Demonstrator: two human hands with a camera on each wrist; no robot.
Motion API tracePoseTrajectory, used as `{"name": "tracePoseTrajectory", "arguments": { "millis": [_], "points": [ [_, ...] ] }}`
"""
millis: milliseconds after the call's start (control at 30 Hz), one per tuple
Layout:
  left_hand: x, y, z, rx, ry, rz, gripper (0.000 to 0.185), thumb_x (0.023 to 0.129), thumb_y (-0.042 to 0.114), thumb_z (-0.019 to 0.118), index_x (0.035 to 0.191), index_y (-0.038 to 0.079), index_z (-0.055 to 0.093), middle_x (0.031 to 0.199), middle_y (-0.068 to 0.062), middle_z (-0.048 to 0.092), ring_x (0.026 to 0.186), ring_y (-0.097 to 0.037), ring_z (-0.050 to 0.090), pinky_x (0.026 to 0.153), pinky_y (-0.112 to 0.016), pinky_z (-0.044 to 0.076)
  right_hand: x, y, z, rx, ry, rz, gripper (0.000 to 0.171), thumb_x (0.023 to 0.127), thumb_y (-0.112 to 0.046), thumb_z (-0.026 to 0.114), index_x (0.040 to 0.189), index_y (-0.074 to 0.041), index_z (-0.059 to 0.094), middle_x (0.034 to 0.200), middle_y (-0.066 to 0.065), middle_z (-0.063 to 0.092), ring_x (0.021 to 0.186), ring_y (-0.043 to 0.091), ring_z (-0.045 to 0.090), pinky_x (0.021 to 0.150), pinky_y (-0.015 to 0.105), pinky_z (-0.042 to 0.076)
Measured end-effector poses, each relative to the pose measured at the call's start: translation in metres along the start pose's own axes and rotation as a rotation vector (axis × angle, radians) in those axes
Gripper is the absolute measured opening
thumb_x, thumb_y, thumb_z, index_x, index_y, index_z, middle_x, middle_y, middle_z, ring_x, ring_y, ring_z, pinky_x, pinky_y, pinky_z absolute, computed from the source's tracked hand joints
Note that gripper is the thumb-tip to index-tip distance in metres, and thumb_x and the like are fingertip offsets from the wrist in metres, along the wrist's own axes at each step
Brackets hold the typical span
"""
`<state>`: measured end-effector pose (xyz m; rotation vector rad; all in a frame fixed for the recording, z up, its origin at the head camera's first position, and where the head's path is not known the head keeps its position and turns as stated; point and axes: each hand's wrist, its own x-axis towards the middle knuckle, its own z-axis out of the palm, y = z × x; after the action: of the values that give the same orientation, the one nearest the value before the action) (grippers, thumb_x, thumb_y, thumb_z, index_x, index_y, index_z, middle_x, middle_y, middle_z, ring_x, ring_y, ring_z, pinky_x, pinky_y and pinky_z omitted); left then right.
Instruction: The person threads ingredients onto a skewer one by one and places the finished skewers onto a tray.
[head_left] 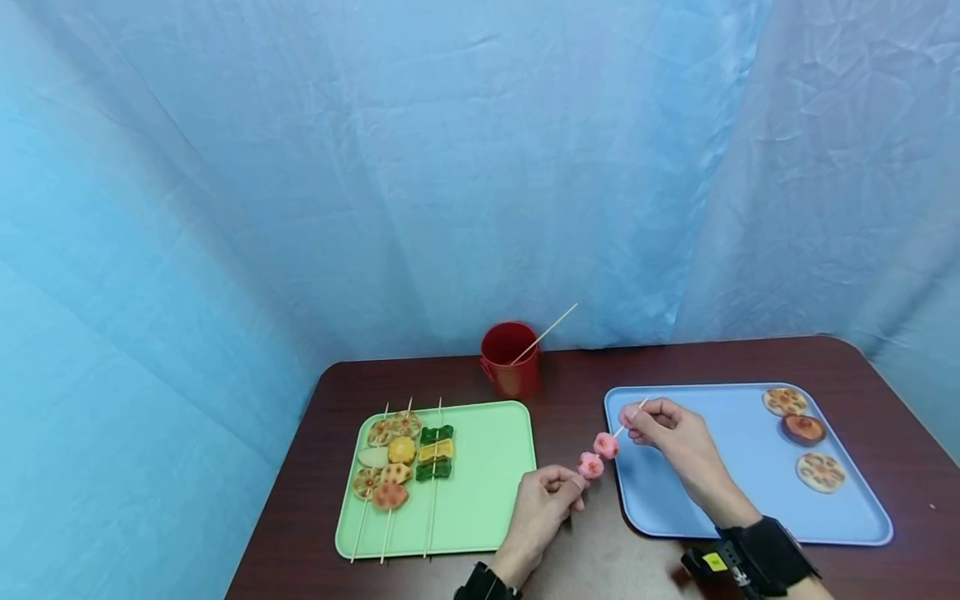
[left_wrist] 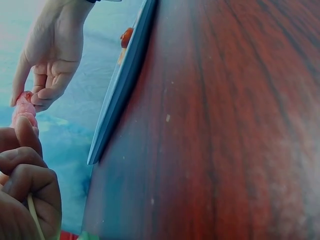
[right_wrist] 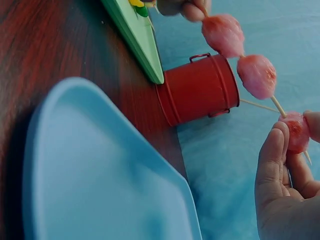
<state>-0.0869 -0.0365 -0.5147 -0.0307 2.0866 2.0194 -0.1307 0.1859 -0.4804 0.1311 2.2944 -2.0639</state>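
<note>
Between the hands runs a thin wooden skewer [right_wrist: 278, 106] with pink meatballs on it. Two meatballs [head_left: 606, 445] sit close together beside the left hand [head_left: 542, 510], which grips the skewer below them. The right hand [head_left: 678, 442] pinches a third meatball [right_wrist: 296, 132] near the far end, with the skewer tip poking out past it. A short bare stretch of stick separates it from the other two. In the left wrist view, the skewer's lower part [left_wrist: 34, 215] passes through the curled left fingers. Both hands are raised, the right one over the blue tray's left side.
A green tray [head_left: 487, 500] on the left holds several loaded skewers [head_left: 436, 454]. The blue tray [head_left: 720, 467] on the right carries two lotus root slices [head_left: 821, 472] and a brown mushroom-like piece [head_left: 803, 429]. Behind stands a red bucket [head_left: 517, 379] with one bare skewer [head_left: 555, 323].
</note>
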Motion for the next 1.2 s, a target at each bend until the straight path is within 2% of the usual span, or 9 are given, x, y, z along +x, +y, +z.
{"name": "tracePoseTrajectory", "arguments": {
  "millis": [267, 400, 567, 800, 1033, 1200],
  "points": [
    [-0.001, -0.001, 0.001, -0.005, 0.01, -0.006, 0.018, 0.093, 0.011, 0.069, 0.09, -0.007, 0.073, 0.06, 0.004, 0.06, 0.051, -0.006, 0.043, 0.046, -0.019, 0.036, -0.002, 0.002, 0.004, 0.005, 0.024, 0.046, 0.048, 0.099, -0.04, 0.07, 0.118, 0.003, 0.062, 0.103, 0.005, 0.073, 0.091, 0.017, 0.071, 0.081, 0.026, 0.058],
    [-0.001, -0.003, 0.001, 0.002, 0.012, -0.013, 0.018, 0.093, 0.01, 0.068, 0.09, -0.007, 0.072, 0.06, 0.005, 0.06, 0.051, -0.005, 0.043, 0.046, -0.019, 0.037, -0.003, 0.005, 0.006, 0.008, 0.025, 0.043, 0.047, 0.099, -0.038, 0.071, 0.116, 0.004, 0.062, 0.102, 0.007, 0.073, 0.091, 0.021, 0.071, 0.08, 0.027, 0.059],
    [-0.002, -0.004, 0.002, 0.008, 0.018, -0.001, 0.017, 0.092, 0.009, 0.068, 0.089, -0.007, 0.072, 0.059, 0.005, 0.059, 0.05, -0.006, 0.043, 0.045, -0.018, 0.036, -0.006, 0.006, 0.008, 0.034, 0.044, 0.041, 0.044, 0.099, -0.037, 0.071, 0.114, 0.004, 0.061, 0.102, 0.006, 0.073, 0.09, 0.018, 0.07, 0.08, 0.027, 0.059],
    [-0.002, -0.004, 0.005, -0.021, 0.001, 0.013, 0.016, 0.092, 0.008, 0.068, 0.089, -0.007, 0.071, 0.06, 0.005, 0.059, 0.05, -0.004, 0.043, 0.046, -0.018, 0.037, -0.009, 0.009, 0.019, 0.119, 0.094, -0.01, 0.042, 0.104, -0.034, 0.064, 0.112, 0.006, 0.055, 0.104, 0.004, 0.072, 0.095, 0.011, 0.072, 0.083, 0.027, 0.059],
    [-0.003, -0.003, 0.007, -0.035, 0.014, 0.001, 0.015, 0.092, 0.007, 0.067, 0.09, -0.006, 0.072, 0.06, 0.005, 0.06, 0.05, -0.007, 0.043, 0.046, -0.019, 0.037, -0.011, 0.013, 0.027, 0.227, 0.089, -0.044, 0.042, 0.107, -0.033, 0.059, 0.116, 0.007, 0.049, 0.109, 0.003, 0.077, 0.103, 0.007, 0.072, 0.085, 0.027, 0.058],
    [-0.003, -0.001, 0.009, -0.038, 0.029, 0.005, 0.015, 0.091, 0.007, 0.067, 0.09, -0.007, 0.072, 0.06, 0.004, 0.06, 0.05, -0.007, 0.044, 0.046, -0.019, 0.036, -0.012, 0.014, 0.034, 0.218, 0.082, -0.04, 0.044, 0.106, -0.035, 0.06, 0.118, 0.006, 0.051, 0.112, 0.008, 0.077, 0.104, 0.009, 0.073, 0.086, 0.024, 0.057]
  ]
}}
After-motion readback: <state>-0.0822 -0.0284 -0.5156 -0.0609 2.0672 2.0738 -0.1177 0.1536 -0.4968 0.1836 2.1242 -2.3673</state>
